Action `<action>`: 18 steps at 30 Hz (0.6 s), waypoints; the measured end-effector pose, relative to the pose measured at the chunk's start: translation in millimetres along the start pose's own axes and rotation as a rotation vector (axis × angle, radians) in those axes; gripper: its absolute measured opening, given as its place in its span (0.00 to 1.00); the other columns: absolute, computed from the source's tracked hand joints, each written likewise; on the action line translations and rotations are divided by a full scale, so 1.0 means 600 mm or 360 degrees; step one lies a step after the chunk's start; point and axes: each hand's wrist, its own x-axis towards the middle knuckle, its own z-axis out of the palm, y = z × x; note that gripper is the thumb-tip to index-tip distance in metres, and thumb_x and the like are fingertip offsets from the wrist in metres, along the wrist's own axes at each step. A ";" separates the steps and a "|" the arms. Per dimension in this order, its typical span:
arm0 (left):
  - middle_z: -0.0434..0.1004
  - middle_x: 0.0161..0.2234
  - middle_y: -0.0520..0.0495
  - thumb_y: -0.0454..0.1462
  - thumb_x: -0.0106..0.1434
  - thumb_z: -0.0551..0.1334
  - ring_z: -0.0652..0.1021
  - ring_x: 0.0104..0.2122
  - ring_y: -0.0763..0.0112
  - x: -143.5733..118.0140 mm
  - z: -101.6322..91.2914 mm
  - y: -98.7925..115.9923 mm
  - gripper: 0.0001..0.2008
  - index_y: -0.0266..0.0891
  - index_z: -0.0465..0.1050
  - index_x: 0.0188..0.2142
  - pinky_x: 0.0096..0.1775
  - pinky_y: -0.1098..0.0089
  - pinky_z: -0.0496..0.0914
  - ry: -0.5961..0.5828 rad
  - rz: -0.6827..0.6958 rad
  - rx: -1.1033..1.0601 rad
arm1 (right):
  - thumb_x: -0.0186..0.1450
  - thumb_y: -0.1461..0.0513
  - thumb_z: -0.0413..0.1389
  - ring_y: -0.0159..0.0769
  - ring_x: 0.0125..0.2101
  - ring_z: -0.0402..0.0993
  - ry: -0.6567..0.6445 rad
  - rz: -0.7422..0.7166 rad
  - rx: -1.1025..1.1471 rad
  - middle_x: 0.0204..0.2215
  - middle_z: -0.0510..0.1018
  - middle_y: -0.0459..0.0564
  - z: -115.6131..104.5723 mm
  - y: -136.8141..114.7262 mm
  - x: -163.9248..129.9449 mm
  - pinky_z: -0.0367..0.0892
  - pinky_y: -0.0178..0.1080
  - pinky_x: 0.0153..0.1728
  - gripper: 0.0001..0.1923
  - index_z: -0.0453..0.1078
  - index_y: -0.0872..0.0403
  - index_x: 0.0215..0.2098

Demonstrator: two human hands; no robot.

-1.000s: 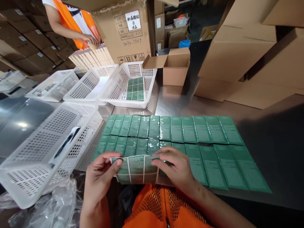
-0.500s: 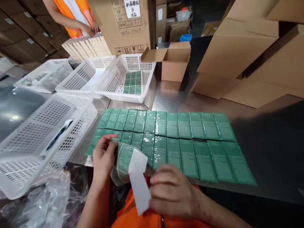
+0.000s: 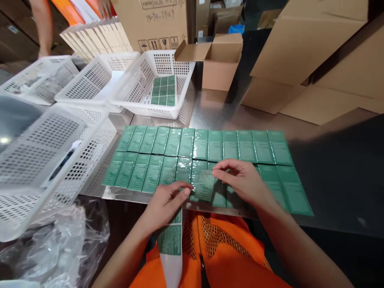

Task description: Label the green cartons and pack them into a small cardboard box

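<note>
Change: since half a second ago, our right hand (image 3: pixel 243 182) has come up from the lap to the green boxes (image 3: pixel 204 160), and a single green label (image 3: pixel 205 185) has left the strip.
Left hand: our left hand (image 3: pixel 168 204) lies at the near edge of the counter (image 3: pixel 222 116), fingers closed on the top of the label strip (image 3: pixel 170 244), which hangs down over our orange vest (image 3: pixel 216 256).
Right hand: thumb and forefinger pinch the right edge of the green label, holding it just above the near row of boxes.
Hands together: close side by side, not touching, the label between them.
Key relation: the label sits directly ahead of both hands; its long axis runs away from us, roughly in line with the boxes under it, slightly tilted. Our right hand is the one on it; the left fingertips are just beside its lower left corner.
Boxes: two rows across the counter, shrink-wrapped, touching one another.
Around: white baskets (image 3: pixel 45 160) to the left, one further back (image 3: pixel 156 84) holding a green sheet; an open carton (image 3: pixel 220 64) behind; another person's arm (image 3: pixel 42 24) at far left.
</note>
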 end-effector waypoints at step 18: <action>0.64 0.19 0.52 0.43 0.67 0.52 0.66 0.23 0.69 0.026 0.035 0.003 0.17 0.41 0.61 0.21 0.29 0.67 0.52 -0.0127 -0.0240 0.0611 | 0.65 0.60 0.61 0.34 0.29 0.70 0.0145 -0.0102 -0.0760 0.30 0.76 0.46 0.055 0.047 0.016 0.61 0.37 0.33 0.07 0.75 0.52 0.29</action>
